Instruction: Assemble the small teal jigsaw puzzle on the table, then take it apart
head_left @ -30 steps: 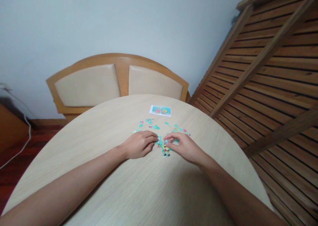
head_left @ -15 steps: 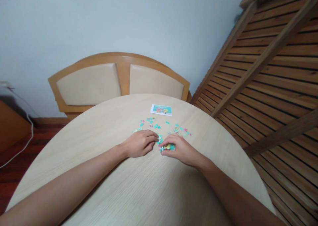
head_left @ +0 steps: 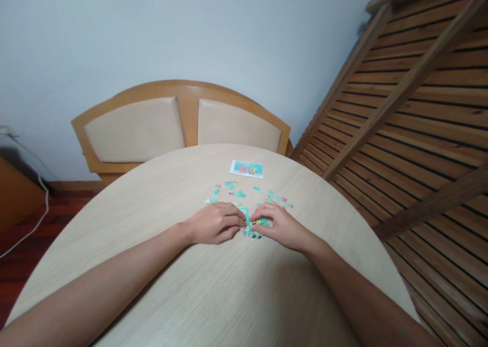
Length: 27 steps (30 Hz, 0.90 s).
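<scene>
A partly joined jigsaw puzzle (head_left: 254, 233), turquoise with yellow and white parts, lies flat between my hands near the middle of the round table. My left hand (head_left: 217, 222) rests at its left edge, fingers together and curled, the tips pressed against it. From the right, my right hand (head_left: 280, 225) is closed, with thumb and forefinger pinched at the puzzle's upper middle. A small piece seems to be between those fingertips, mostly hidden. Both hands cover part of the joined section.
Loose puzzle pieces (head_left: 240, 194) lie beyond my left hand, and more pieces (head_left: 284, 199) beyond my right. Farther back is a picture card (head_left: 247, 168) with cartoon figures. A padded headboard (head_left: 190, 118) stands past the table (head_left: 183, 291); wooden slats (head_left: 419, 108) lean at the right.
My right hand has shifted slightly right and up over the puzzle, uncovering its lower edge. My left fingertips have moved a little right and down along its left side.
</scene>
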Each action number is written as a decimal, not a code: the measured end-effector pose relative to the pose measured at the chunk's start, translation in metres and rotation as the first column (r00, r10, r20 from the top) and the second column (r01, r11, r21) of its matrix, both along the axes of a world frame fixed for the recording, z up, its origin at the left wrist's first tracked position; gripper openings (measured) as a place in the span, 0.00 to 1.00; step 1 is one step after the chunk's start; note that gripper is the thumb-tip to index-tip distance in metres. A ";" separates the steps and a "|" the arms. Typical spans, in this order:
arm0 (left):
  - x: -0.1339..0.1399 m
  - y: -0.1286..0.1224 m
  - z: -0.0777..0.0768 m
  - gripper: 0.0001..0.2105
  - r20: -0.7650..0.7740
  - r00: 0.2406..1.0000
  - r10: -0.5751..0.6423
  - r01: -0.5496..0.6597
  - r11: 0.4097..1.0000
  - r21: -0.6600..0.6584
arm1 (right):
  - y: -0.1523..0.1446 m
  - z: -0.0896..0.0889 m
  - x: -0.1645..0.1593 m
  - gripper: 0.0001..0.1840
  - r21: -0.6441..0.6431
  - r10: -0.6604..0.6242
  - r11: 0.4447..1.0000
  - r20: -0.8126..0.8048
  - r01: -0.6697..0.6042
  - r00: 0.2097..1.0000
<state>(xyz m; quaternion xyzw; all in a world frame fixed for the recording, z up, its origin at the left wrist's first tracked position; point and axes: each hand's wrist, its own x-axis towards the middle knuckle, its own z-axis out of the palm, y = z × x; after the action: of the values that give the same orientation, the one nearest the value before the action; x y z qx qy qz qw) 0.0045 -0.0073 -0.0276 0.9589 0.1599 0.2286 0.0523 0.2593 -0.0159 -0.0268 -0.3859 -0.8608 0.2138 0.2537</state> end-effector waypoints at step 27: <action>0.004 -0.005 0.002 0.11 -0.070 0.997 -0.006 0.012 0.997 0.074 | 0.003 -0.001 0.001 0.03 0.029 -0.007 1.000 0.014 0.007 1.000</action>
<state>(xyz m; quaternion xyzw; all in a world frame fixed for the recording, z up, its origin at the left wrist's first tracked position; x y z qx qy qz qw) 0.0082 -0.0125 -0.0260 0.9683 0.1487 0.2004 0.0120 0.2607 -0.0127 -0.0274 -0.3868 -0.8641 0.1979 0.2541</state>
